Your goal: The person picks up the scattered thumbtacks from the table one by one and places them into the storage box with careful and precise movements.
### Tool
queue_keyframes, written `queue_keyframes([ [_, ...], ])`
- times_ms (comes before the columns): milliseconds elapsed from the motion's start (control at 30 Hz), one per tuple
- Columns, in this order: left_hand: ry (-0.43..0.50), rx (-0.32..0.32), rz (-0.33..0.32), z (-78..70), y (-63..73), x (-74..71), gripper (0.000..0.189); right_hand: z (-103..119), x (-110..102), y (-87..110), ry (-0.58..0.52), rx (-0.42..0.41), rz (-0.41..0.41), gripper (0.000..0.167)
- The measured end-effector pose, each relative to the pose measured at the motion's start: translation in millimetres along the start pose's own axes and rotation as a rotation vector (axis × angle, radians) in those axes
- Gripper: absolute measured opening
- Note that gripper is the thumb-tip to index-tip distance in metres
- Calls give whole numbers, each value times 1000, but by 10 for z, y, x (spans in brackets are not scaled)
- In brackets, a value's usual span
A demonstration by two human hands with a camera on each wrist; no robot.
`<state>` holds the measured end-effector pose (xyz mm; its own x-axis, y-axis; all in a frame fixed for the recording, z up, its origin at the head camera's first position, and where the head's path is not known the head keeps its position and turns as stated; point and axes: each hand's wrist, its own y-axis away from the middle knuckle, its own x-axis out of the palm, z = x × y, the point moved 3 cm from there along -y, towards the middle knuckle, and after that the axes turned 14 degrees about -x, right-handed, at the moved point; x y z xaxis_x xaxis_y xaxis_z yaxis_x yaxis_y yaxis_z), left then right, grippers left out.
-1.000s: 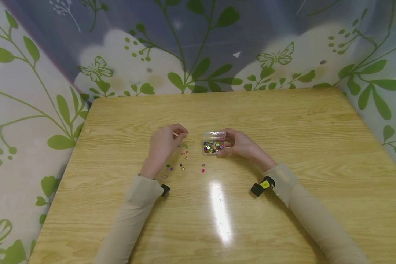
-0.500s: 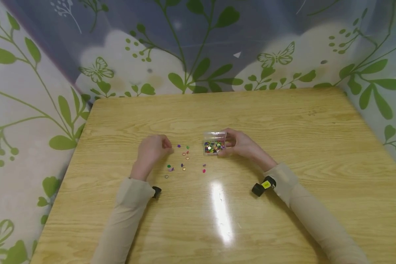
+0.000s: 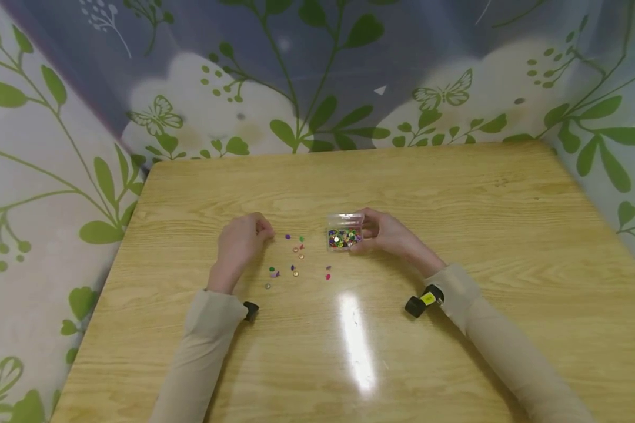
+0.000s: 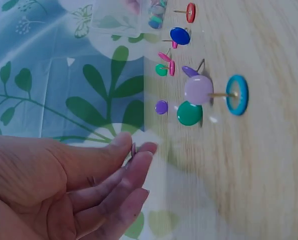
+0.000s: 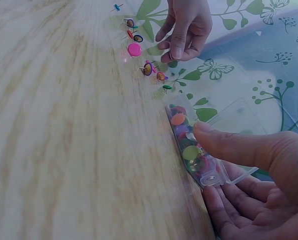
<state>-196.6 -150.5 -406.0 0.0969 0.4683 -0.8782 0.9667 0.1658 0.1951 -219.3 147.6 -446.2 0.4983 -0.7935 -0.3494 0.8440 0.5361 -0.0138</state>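
Currently, the left hand (image 3: 240, 242) is poised just beyond the left edge of a loose scatter of pushpins, its thumb and index finger pinching a small thin pin (image 4: 134, 150) that shows nearly edge-on, so its colour is hard to tell. The other fingers of that hand are bent and bear nothing visible. To the right of the scatter, the right hand (image 3: 394, 236) grasps a clear plastic box (image 3: 329, 245) by its right end, the thumb on the near side and the fingers behind; whether the box touches the table (image 3: 434, 352) cannot be made out. Its transparent lid (image 3: 345, 219) stands raised at the back, and a jumble of coloured pushpins (image 3: 344, 237) fills the bottom. Between the hands lie the loose pins: a purple pin (image 3: 288, 237) and a green pin (image 3: 302, 239) at the far side, copper and gold ones nearer, and a lilac pin (image 4: 198, 90) close to another green 1. Nearest the person in that group, a blue-rimmed pin (image 4: 237, 96) lies head down with its point up. Another 2 pins, 1 purple and 1 pink (image 3: 328, 277), lie apart from the rest, nearer the person than the box. Beige sleeves (image 3: 211, 323) cover both arms, and leaf-patterned cloth (image 3: 338, 76) rises behind the tabletop.
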Motion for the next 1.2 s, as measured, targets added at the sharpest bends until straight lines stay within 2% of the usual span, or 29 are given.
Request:
queue_keyframes([
  [133, 14, 41, -18, -34, 14, 1, 15, -3, -6, 8, 5, 2, 0, 67],
  [300, 69, 96, 26, -128, 48, 23, 15, 2, -5, 8, -2, 1, 4, 67],
  [400, 90, 137, 48, -231, 69, 46, 13, 0, -4, 1, -9, 3, 2, 67],
  [500, 70, 166, 43, -352, 86, 83, 14, -3, -4, -3, -6, 6, 2, 67],
  [800, 31, 271, 66, -714, 161, 323, 11, -3, 16, -1, -22, 1, 11, 65],
  [1000, 71, 303, 43, -807, 168, 432, 10, -18, 24, -7, -24, -1, 13, 64],
  [1200, 107, 280, -1, -856, 159, 453, 12, -12, 4, -4, 0, 14, 5, 71],
])
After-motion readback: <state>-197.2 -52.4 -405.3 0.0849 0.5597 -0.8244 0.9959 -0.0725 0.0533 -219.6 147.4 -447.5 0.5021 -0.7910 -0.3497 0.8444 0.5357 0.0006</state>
